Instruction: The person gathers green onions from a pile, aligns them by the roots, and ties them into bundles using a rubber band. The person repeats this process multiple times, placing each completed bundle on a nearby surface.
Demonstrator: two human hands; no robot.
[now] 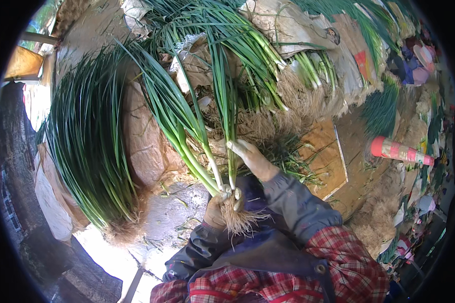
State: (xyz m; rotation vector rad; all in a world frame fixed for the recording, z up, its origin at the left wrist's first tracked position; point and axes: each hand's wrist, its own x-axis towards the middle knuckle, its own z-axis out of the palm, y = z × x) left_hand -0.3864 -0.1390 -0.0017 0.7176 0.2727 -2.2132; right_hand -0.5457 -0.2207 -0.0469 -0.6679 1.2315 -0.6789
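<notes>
Several long green onions (189,159) stand fanned out in front of me, their pale root ends gathered low. My left hand (217,210), in a light glove, is closed around the white stems just above the roots (240,223), which hang down in a tangle. Higher up, my right hand (252,157), also gloved, has its fingers at the stem of one upright green onion (231,166) in the same bunch. Its thumb and fingertips touch that stem; the far side of the grip is hidden.
A thick pile of green onions (94,151) lies at the left on brown paper (146,132). More green onions (246,41) lie ahead among crumpled sacks (288,26). Trimmed leaves (295,159) litter a wooden board (326,151). A red-and-white traffic cone (400,150) lies at the right.
</notes>
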